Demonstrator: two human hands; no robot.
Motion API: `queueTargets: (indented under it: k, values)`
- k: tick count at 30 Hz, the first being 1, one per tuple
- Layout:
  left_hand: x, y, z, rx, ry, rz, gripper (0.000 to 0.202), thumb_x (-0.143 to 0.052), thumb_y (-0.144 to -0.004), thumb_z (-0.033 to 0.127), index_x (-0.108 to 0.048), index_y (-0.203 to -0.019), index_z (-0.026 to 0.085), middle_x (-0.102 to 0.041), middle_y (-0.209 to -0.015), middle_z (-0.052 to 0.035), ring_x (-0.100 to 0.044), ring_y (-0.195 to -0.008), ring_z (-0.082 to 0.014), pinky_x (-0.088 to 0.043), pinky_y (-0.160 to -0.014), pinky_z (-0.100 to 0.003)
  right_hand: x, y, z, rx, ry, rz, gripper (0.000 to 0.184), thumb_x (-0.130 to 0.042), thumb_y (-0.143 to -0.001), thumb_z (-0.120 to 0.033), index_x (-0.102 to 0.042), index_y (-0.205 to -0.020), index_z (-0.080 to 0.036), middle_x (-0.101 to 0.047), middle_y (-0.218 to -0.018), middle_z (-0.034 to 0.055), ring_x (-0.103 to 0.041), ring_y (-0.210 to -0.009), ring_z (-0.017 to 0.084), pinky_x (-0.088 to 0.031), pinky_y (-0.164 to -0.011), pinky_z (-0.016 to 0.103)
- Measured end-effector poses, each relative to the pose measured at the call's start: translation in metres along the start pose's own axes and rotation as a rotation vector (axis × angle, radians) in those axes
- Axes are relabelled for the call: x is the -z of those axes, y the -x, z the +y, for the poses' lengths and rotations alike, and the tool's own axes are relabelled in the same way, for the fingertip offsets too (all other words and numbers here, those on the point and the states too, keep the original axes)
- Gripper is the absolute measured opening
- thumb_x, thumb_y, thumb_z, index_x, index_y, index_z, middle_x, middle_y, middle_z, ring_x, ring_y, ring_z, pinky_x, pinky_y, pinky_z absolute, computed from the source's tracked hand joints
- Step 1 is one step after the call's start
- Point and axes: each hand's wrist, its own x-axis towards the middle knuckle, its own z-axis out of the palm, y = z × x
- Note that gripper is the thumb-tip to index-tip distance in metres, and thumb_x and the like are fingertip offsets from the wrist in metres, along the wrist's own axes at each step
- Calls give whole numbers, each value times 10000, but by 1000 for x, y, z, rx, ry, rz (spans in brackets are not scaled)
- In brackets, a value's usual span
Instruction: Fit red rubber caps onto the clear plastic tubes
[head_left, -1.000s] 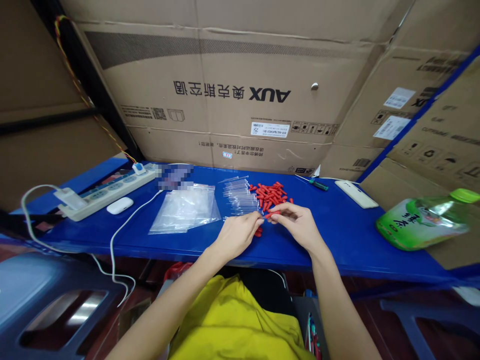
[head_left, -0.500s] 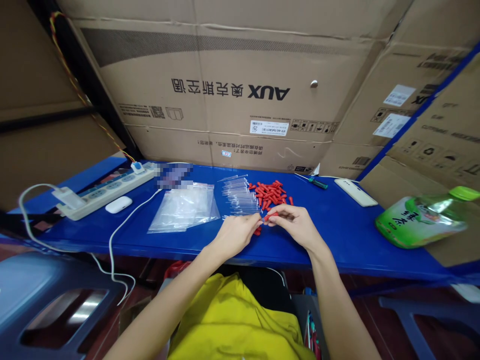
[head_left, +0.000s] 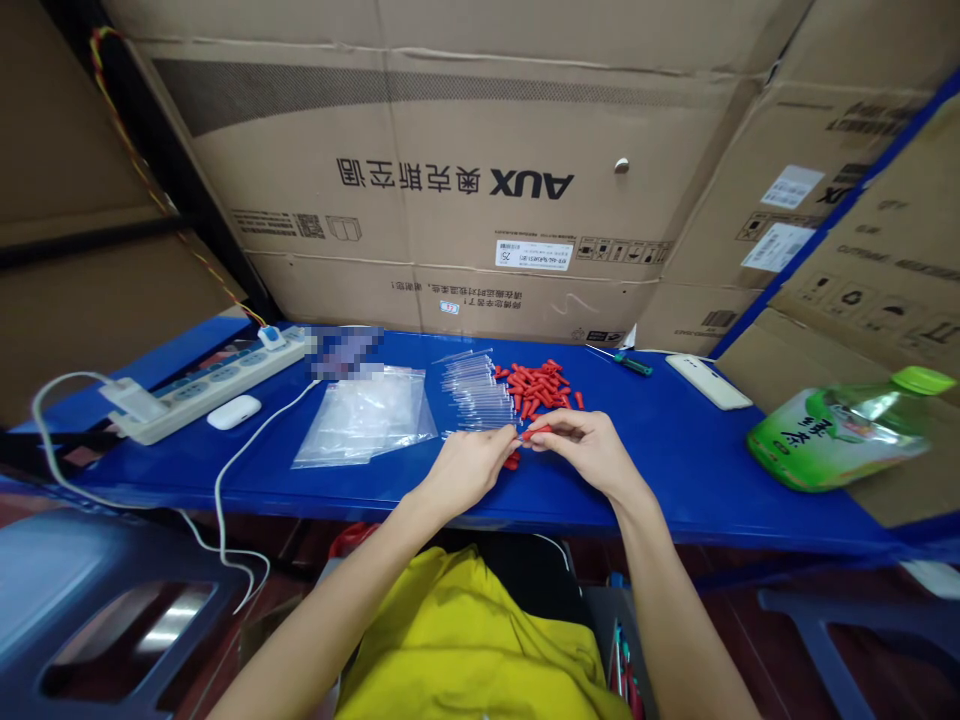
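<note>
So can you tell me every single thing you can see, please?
Thin tubes: many, clear, mid-table
Rubber caps: many, red, right of tubes
Plastic bags: several, clear, left of tubes
Power strip: 1, white, table's left
Charger: 1, white, in strip
Cable: at least 1, white, hanging left
Twisted wire: 1, yellow-red, upper left
Earbud case: 1, white, by strip
Blurred patch: 1, purplish, unreadable, behind bags
Screwdriver: 1, green-black, behind caps
Phone: 1, white, right
Tea bottle: 1, green, far right
Cardboard panels: several, brown, behind
Stools: 2, blue-grey, lower corners
Table: 1, blue, centre
Shirt: 1, yellow, bottom
Left hand: 1, bare, below tubes
Right hand: 1, bare, holding a cap
</note>
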Motion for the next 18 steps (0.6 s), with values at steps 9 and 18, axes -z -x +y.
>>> queueTargets:
  k: [9,18]
  values:
    - [0,1,0,7,25,2,328,-326,-1141,379,-582,-1028,207,-794,-907,-35,-769,-815,-218,-482,-661,-252,-3,-1,3,10,-30,12,261,-897,-752,-418,-835,-895,-209,-826,-844,48,-810,-791,245,-685,-830,393]
    - [0,0,1,6,-9,-15,316,-330,-1140,368,-578,-1043,198,-796,-932,-58,-772,-823,-227,-489,-670,-254,-3,-1,5,22,-23,-11,251,-889,-770,-412,-839,-903,-205,-826,-859,50,-813,-801,246,-686,-814,377]
